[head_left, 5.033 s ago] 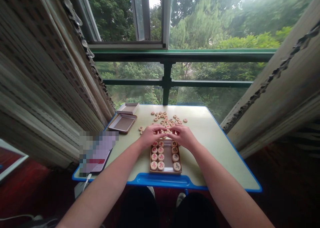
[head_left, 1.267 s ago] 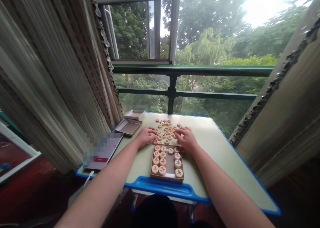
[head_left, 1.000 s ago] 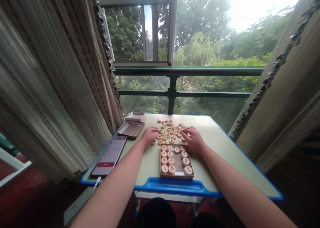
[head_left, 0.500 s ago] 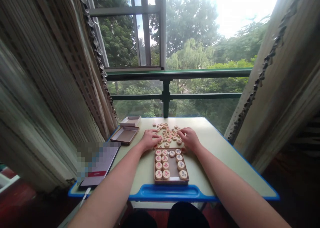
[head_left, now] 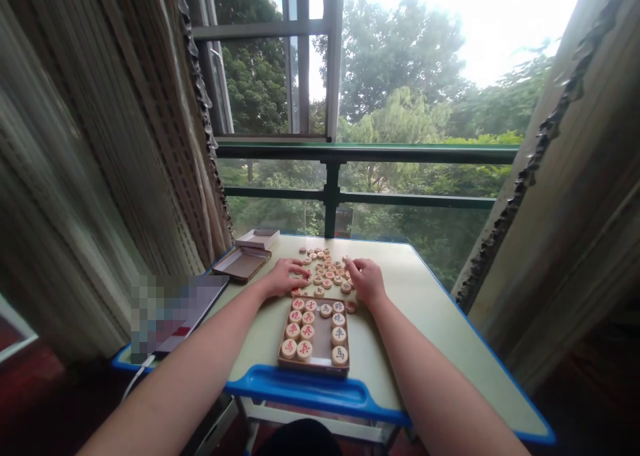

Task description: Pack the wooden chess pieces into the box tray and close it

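Round wooden Chinese chess pieces (head_left: pixel 327 275) with red or dark characters lie loosely grouped mid-table. At the group's left edge, my left hand (head_left: pixel 285 277) has thumb and fingers closed about a red-marked Chinese chess piece (head_left: pixel 309 274). My right hand (head_left: pixel 369 281) is at the right edge, its fingers curled inward. What they hold, if anything, is hidden; a piece (head_left: pixel 346 259) lies by the fingertips. Nearer me, a shallow cardboard box (head_left: pixel 323 339) has red-marked pieces in two columns at left and dark-marked ones at right and top. A single piece (head_left: pixel 351 307) lies beside its right wall.
Two shallow cardboard box parts, a brown tray (head_left: pixel 243 263) and a pale one (head_left: pixel 257 237), lie at the back left. A tablet-like device (head_left: pixel 197 313) with a white cable (head_left: pixel 136 379) is at the left edge. The table (head_left: pixel 440 349) has a blue rim; window and railing stand behind.
The view has turned slightly, shifting the table and box leftward. My right hand has moved to the pieces' right edge with its fingers curled more. My left hand stays at the left edge.
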{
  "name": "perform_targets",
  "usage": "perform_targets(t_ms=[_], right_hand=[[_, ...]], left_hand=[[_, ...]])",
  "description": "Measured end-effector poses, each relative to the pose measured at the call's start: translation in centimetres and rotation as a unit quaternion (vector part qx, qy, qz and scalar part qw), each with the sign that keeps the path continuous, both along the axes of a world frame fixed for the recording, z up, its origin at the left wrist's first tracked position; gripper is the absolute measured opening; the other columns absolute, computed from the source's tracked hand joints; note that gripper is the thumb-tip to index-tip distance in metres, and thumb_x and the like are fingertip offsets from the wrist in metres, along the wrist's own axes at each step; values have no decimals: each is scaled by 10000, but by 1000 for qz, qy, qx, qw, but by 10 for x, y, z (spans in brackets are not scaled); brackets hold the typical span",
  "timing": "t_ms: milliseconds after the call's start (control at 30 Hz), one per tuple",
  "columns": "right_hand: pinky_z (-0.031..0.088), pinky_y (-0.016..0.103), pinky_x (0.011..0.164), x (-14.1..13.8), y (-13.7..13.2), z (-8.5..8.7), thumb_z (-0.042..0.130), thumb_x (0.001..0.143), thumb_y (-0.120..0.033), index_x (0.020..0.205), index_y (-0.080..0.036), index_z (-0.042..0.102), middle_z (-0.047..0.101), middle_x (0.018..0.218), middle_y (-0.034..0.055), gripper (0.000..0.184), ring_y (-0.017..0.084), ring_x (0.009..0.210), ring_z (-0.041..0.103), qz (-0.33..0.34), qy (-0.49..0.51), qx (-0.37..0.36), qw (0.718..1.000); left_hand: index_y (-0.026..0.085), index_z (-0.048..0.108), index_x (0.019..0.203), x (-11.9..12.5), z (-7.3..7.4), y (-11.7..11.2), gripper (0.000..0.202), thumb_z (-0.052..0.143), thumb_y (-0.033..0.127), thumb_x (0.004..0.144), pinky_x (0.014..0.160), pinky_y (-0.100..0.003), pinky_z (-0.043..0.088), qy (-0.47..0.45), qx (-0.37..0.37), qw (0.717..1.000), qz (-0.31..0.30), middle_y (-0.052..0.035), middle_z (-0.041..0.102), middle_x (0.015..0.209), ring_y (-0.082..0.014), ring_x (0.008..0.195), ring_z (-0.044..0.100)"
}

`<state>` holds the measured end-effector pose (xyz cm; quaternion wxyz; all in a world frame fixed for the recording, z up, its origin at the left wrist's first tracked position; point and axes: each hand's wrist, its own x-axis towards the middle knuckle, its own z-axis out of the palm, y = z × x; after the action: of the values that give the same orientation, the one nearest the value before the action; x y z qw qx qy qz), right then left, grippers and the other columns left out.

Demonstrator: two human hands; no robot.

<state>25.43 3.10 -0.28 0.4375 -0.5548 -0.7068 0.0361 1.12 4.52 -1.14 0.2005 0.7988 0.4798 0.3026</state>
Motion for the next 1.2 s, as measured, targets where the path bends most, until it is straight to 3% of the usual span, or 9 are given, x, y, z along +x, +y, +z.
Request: perform_targets(t_ms=[167, 300, 433, 567, 700, 800, 1000, 1200], right_hand=[[336, 247, 600, 0, -4, 2, 407, 851, -404, 601, -174, 677, 649, 589, 50, 433, 152, 622, 544, 14, -15, 4, 1000], [341, 252, 601, 0, -6, 3, 404, 852, -400, 588, -174, 669, 641, 575, 48, 437, 153, 611, 540, 21, -26, 8, 999], [352, 259, 598, -1, -6, 6, 422, 847, -386, 581, -176, 656, 625, 564, 45, 411, 155, 600, 527, 21, -37, 15, 999], [382, 263, 631, -6, -12, 12, 485, 817, -323, 634, -180, 661, 625, 600, 42, 291, 158, 638, 524, 61, -65, 41, 995], [407, 246, 595, -13, -26, 20, 545, 790, -324, 807, -175, 683, 645, 672, 37, 204, 137, 617, 527, 115, -21, 29, 993], [401, 231, 542, -17, -35, 22, 554, 792, -357, 832, -167, 683, 649, 665, 30, 234, 111, 547, 506, 166, -16, -14, 986], [414, 235, 568, -22, -39, 22, 582, 777, -375, 859, -170, 684, 651, 670, 23, 243, 98, 536, 510, 163, -38, -10, 986], [439, 230, 538, -26, -45, 32, 625, 737, -378, 844, -165, 686, 658, 673, 31, 246, 105, 546, 537, 182, -3, -5, 983]], left_hand=[[187, 735, 868, 1, 4, -1, 352, 675, 441, 632, 978, -352, 383, -55, -31, 998, -28, -106, 608, 1138, -248, 1035, 568], [177, 733, 865, 1, -1, 4, 321, 642, 423, 680, 946, -352, 411, -77, -28, 996, -19, -111, 610, 1132, -241, 1025, 575], [165, 737, 798, 2, -4, 8, 260, 625, 384, 713, 937, -366, 412, -107, 18, 994, 1, -110, 643, 1058, -228, 979, 587], [176, 731, 793, 8, 6, 1, 273, 620, 416, 724, 966, -397, 379, -168, 77, 982, 25, -100, 669, 1011, -248, 1034, 556], [138, 702, 885, 19, 18, -14, 402, 582, 491, 735, 731, -334, 497, -256, -5, 967, -3, -86, 703, 834, -216, 806, 630], [116, 693, 852, 26, 23, -24, 405, 653, 478, 674, 652, -306, 504, -274, -47, 960, -21, -93, 701, 801, -200, 732, 633], [122, 659, 912, 32, 31, -36, 438, 777, 358, 563, 793, -355, 505, -353, -113, 925, -80, -103, 695, 920, -213, 870, 636], [112, 650, 880, 36, 34, -43, 418, 796, 311, 543, 840, -377, 497, -379, -150, 907, -110, -96, 692, 923, -206, 872, 638]])
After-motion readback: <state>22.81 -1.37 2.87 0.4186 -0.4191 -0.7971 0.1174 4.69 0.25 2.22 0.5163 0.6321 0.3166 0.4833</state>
